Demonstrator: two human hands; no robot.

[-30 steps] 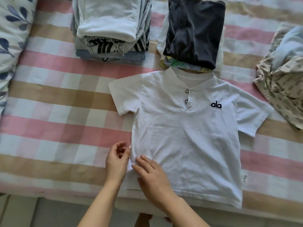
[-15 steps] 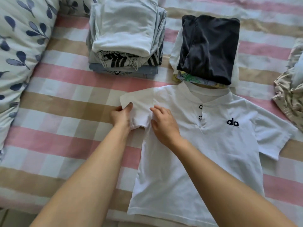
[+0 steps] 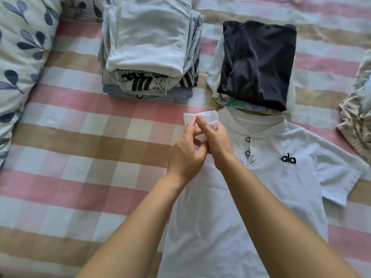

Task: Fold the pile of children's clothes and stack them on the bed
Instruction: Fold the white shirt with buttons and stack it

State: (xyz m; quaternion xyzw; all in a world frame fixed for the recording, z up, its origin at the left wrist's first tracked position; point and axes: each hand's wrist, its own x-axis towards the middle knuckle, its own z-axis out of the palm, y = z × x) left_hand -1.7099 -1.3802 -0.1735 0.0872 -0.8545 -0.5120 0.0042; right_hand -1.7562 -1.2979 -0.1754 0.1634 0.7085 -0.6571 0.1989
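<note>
A white short-sleeved shirt (image 3: 251, 197) with two dark buttons and a black "ala" logo lies face up on the checked bedsheet (image 3: 90, 149). Its left sleeve (image 3: 202, 117) is lifted and bunched near the collar. My left hand (image 3: 186, 155) and my right hand (image 3: 215, 139) both pinch that sleeve, close together. The shirt's other sleeve lies flat at the right. Two folded stacks stand behind the shirt: a pale stack (image 3: 150, 47) with a white piece on top, and a smaller stack (image 3: 257, 65) topped by a dark navy garment.
A leaf-patterned pillow (image 3: 22, 57) fills the left edge. A crumpled beige and pale blue heap of unfolded clothes (image 3: 359, 117) lies at the right edge. The shirt's collar touches the front of the dark-topped stack.
Both hands moved from the shirt's lower left hem up to the left sleeve, then lifted and folded it inward towards the collar. The view shifted closer and to the left.
</note>
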